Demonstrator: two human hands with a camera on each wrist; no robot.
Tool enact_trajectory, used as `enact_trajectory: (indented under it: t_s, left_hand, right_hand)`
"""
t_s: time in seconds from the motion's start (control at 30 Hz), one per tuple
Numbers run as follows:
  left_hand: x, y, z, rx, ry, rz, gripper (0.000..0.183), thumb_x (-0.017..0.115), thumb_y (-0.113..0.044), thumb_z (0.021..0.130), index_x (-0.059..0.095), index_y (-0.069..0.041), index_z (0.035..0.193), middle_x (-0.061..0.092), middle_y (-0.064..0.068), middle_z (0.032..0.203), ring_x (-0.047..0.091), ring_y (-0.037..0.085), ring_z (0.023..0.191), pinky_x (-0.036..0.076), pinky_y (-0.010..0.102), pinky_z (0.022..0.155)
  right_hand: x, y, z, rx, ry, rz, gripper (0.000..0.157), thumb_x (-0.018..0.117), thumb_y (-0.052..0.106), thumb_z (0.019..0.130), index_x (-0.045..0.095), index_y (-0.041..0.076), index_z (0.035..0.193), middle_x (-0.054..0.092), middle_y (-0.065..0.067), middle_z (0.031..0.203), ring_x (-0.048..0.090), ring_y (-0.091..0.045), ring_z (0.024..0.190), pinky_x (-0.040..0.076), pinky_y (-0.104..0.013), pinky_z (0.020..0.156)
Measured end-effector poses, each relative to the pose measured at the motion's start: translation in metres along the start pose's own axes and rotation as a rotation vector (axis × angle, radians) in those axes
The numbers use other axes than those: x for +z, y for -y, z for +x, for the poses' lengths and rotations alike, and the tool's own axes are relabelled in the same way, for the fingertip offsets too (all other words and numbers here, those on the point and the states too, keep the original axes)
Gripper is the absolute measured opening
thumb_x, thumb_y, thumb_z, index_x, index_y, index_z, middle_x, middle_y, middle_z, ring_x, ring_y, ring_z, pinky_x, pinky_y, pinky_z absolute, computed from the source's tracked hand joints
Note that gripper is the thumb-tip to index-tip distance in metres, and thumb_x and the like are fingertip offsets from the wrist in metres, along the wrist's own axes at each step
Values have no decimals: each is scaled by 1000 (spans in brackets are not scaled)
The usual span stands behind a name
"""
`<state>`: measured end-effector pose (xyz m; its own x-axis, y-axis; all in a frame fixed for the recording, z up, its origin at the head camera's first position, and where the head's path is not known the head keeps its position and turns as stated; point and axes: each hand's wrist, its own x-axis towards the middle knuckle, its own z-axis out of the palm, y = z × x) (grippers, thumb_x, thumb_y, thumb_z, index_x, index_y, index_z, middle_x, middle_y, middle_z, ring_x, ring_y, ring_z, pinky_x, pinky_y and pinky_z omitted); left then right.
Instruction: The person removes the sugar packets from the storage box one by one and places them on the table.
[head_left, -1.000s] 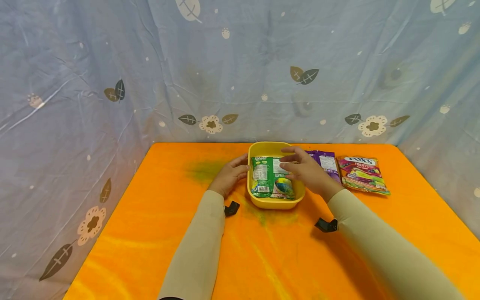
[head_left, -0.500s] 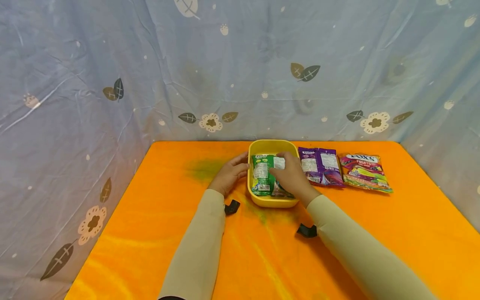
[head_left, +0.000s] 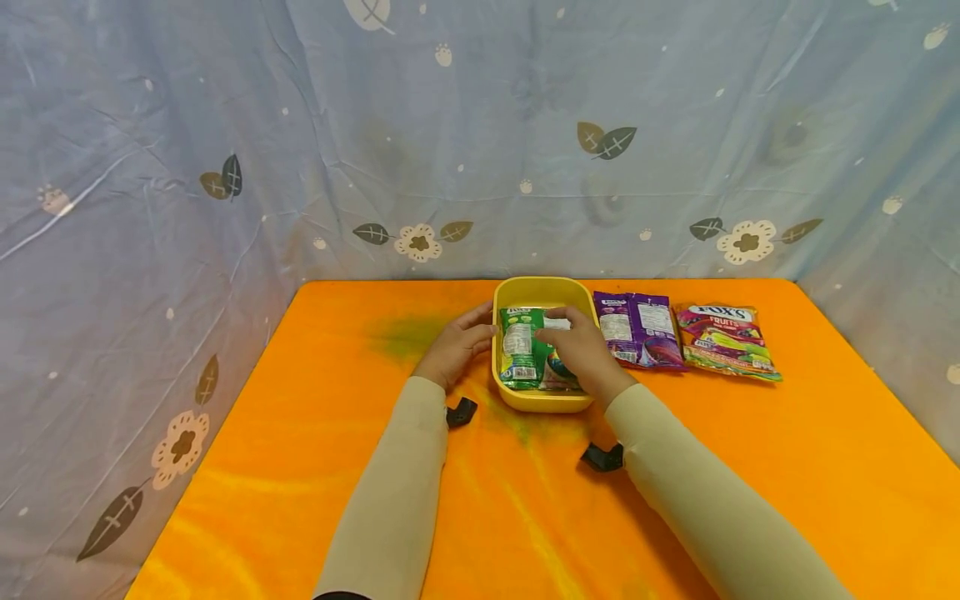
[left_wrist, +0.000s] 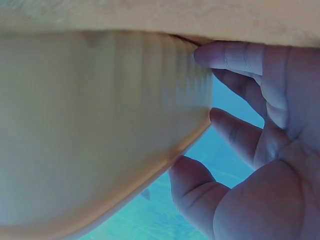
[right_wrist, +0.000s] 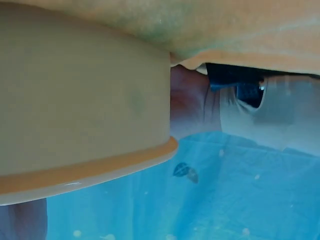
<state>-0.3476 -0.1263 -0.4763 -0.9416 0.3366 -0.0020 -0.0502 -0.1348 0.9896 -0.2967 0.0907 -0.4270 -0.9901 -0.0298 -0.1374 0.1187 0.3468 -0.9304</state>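
Observation:
A yellow plastic basin (head_left: 545,403) stands near the table's back edge, with a green Fox's candy bag (head_left: 519,350) lying in it. At the basin's left side is my left hand (head_left: 453,346). In the left wrist view, the left fingertips and thumb (left_wrist: 192,182) touch the basin's outer wall and rim, fingers loosely extended. My right hand (head_left: 588,354) reaches over the right rim into the basin. Its thumb and index finger lie spread apart on the bag's right half; the other fingers are hidden. In the right wrist view, the basin wall (right_wrist: 85,100) fills much of the left.
Right of the basin lie a purple Fox's candy bag (head_left: 641,329) and a red-and-green Fox's fruit candy bag (head_left: 726,340). An orange cloth covers the table (head_left: 300,483). A patterned grey-blue curtain (head_left: 480,150) closes off the back and sides.
My right hand has moved left and down from above the basin onto the green candy bag, uncovering the purple bag. The left hand stays at the basin's left side.

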Motion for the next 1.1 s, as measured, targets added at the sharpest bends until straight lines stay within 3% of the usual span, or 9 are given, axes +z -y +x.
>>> enact_trajectory:
  t_s: [0.23,0.5,0.77,1.1]
  left_hand:
    - [1,-1,-1,-2,-2,5,56,61,-15,93,43,-19,147,46,6,142,58,25,112,47,33,93]
    - [1,-3,-1,-10,-5,10,57,63,-17,92,45,-22,145,47,5,140,59,24,110,47,35,94]
    - [1,-4,-2,-19,-5,14,56,62,-18,93,44,-23,146,46,5,142,59,24,110,47,34,94]
    - [0,-2,-2,-22,-9,-1,56,65,-20,91,47,-29,143,49,0,138,59,25,109,48,35,93]
  right_hand:
    - [-2,-3,3,27,69,28,38,62,31,93,58,20,129,44,-5,138,46,-31,115,36,-52,101]
    - [0,-1,5,31,123,43,39,66,26,91,58,23,128,48,-6,130,50,-29,110,46,-43,93]
    - [1,-4,7,6,143,29,47,66,19,91,53,28,135,47,-5,130,51,-29,106,50,-40,88]
    - [-1,-2,6,18,131,56,44,63,13,93,56,32,132,47,-4,127,55,-29,103,53,-39,81]
